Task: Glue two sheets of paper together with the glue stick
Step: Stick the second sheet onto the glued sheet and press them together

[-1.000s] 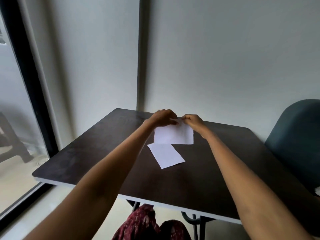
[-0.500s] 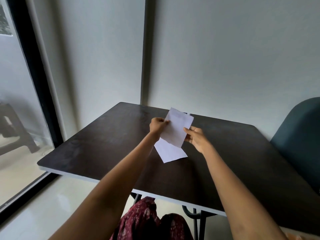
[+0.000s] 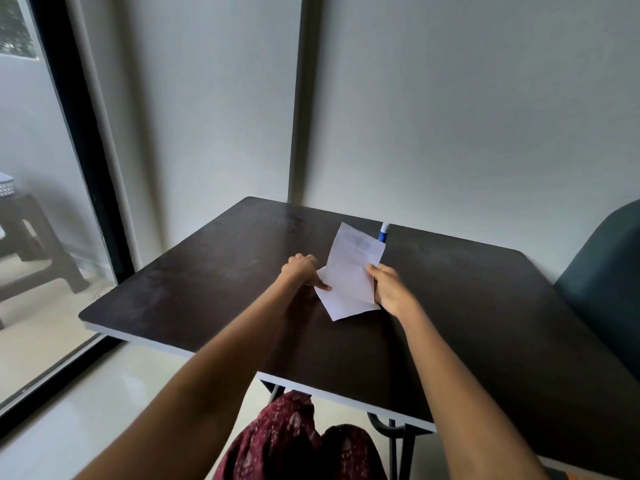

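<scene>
Two white sheets lie over the middle of the dark table (image 3: 194, 292). My right hand (image 3: 391, 292) pinches the right edge of the upper sheet (image 3: 353, 261), which is lifted and tilted over the other. Flat on the table beneath it is the lower sheet (image 3: 346, 308), with only its near part showing. My left hand (image 3: 301, 271) has its other fingers curled and its extended index finger pressing on the sheets' left edge. A blue and white glue stick (image 3: 383, 232) stands behind the upper sheet near the table's far edge, partly hidden.
A teal chair (image 3: 606, 289) stands at the table's right side. White walls meet in a corner behind the table. At the left are a glass door with a black frame and a dark stool (image 3: 31, 244) beyond it. My lap in maroon cloth (image 3: 294, 441) is below the near edge.
The upper sheet came off the table's far side and swung down over the lower sheet. My left hand let go of it and moved to its left edge. The glue stick came into view.
</scene>
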The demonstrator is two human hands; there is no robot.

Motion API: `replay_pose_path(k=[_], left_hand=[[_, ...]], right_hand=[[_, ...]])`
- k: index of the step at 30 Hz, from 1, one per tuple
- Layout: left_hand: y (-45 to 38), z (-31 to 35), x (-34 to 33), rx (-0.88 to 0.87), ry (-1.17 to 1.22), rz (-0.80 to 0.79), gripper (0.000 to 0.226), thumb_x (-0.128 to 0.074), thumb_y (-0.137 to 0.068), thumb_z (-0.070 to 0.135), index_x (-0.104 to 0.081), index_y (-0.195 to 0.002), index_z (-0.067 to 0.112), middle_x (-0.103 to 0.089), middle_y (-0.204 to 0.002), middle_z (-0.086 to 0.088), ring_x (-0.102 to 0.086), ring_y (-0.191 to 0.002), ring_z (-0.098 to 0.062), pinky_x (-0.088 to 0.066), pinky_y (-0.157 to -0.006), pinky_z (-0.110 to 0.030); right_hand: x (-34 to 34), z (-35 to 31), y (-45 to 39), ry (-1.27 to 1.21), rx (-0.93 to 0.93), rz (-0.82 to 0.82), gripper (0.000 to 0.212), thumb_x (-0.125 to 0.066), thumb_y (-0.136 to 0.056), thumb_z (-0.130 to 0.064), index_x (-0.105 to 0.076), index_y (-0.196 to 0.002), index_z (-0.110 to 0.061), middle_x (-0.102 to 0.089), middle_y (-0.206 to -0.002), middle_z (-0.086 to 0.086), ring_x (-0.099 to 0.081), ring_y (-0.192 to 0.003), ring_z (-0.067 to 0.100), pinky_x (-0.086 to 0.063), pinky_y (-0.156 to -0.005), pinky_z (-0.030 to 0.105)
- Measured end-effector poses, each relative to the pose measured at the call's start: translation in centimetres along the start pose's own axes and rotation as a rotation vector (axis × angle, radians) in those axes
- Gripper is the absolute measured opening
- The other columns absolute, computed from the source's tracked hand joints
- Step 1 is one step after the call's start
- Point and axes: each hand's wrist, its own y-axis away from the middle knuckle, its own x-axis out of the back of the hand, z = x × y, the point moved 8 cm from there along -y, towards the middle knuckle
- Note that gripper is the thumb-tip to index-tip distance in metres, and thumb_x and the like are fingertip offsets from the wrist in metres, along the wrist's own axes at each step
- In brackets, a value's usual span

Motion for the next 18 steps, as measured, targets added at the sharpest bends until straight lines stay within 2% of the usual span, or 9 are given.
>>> replay_pose_path(k=[2,3,4,5,7,9,13,16,18], left_hand=[[-0.3,0.1,-0.2,0.024,0.057,-0.048,0.053,-0.066,-0.083,0.029,-0.048,-0.13,0.012,-0.043,-0.136,-0.012,-0.04,-0.129,-0.031,-0.045,-0.1,-0.043],[-0.5,0.2,-0.3,0.027,0.101,-0.076,0.045,-0.065,-0.083,0.025,-0.052,-0.123,0.009,-0.049,-0.127,-0.014,-0.048,-0.119,-0.032,-0.051,-0.091,-0.042],[-0.6,0.4,-0.3,0.019,0.174,-0.088,0.034,-0.064,-0.083,0.021,-0.057,-0.112,0.006,-0.055,-0.11,-0.016,-0.055,-0.101,-0.031,-0.053,-0.077,-0.038],[-0.6,0.5,-0.3,0.011,0.273,-0.087,0.022,-0.063,-0.082,0.018,-0.057,-0.099,0.005,-0.055,-0.089,-0.015,-0.055,-0.079,-0.028,-0.049,-0.061,-0.033],[-0.9,0.4,-0.3,0.037,0.476,-0.078,0.013,-0.062,-0.083,0.014,-0.053,-0.083,0.005,-0.05,-0.065,-0.008,-0.049,-0.052,-0.019,-0.038,-0.048,-0.025],[-1.1,-0.1,-0.7,0.077,0.72,-0.103,0.02,-0.064,-0.086,0.012,-0.049,-0.077,0.005,-0.053,-0.064,-0.009,-0.055,-0.047,-0.015,-0.041,-0.045,-0.026],[-0.8,-1.2,-0.8,0.161,1.133,-0.109,0.017,-0.061,-0.086,-0.005,-0.047,-0.08,0.001,-0.058,-0.073,-0.014,-0.061,-0.057,-0.02,-0.052,-0.052,-0.031],[-0.2,-1.4,-1.2,0.159,1.208,-0.165,0.007,-0.062,-0.084,-0.008,-0.058,-0.085,-0.002,-0.061,-0.075,-0.015,-0.065,-0.043,-0.018,-0.057,-0.05,-0.032],[0.1,-1.4,-1.5,0.15,1.161,-0.171,0.01,-0.064,-0.082,-0.007,-0.061,-0.092,-0.005,-0.063,-0.075,-0.016,-0.064,-0.038,-0.019,-0.058,-0.045,-0.03]], right_hand=[[0.0,0.5,0.0,0.003,-0.012,0.002,0.027,-0.044,-0.099,-0.019,-0.056,-0.12,-0.008,-0.066,-0.107,0.009,-0.065,-0.095,0.023,-0.054,-0.081,0.037],[0.1,0.5,0.0,-0.016,-0.007,0.007,0.026,-0.043,-0.099,-0.019,-0.056,-0.119,-0.009,-0.067,-0.105,0.008,-0.065,-0.093,0.022,-0.054,-0.076,0.035],[0.2,0.5,0.0,-0.046,-0.001,0.009,0.025,-0.043,-0.099,-0.019,-0.056,-0.118,-0.009,-0.067,-0.101,0.006,-0.066,-0.089,0.019,-0.054,-0.071,0.033],[0.3,0.5,0.0,-0.073,0.004,0.01,0.025,-0.042,-0.099,-0.018,-0.056,-0.118,-0.009,-0.067,-0.097,0.004,-0.066,-0.086,0.018,-0.053,-0.067,0.031],[0.6,0.5,0.0,-0.118,0.007,0.012,0.023,-0.042,-0.099,-0.018,-0.056,-0.116,-0.01,-0.068,-0.095,0.003,-0.066,-0.084,0.017,-0.053,-0.064,0.03],[0.7,0.7,0.0,-0.166,0.009,0.016,0.021,-0.043,-0.099,-0.017,-0.057,-0.113,-0.011,-0.069,-0.095,0.003,-0.067,-0.085,0.017,-0.055,-0.064,0.031],[1.0,0.7,-0.2,-0.259,0.04,0.059,0.023,-0.043,-0.099,-0.013,-0.056,-0.117,-0.007,-0.067,-0.096,0.004,-0.065,-0.088,0.017,-0.054,-0.082,0.035],[0.9,0.7,-0.1,-0.272,0.048,0.087,0.023,-0.044,-0.098,-0.013,-0.055,-0.118,-0.007,-0.065,-0.102,0.006,-0.063,-0.095,0.021,-0.048,-0.096,0.041],[0.9,0.7,0.1,-0.256,0.034,0.098,0.02,-0.045,-0.098,-0.014,-0.057,-0.113,-0.008,-0.064,-0.104,0.008,-0.062,-0.098,0.023,-0.048,-0.096,0.042]])
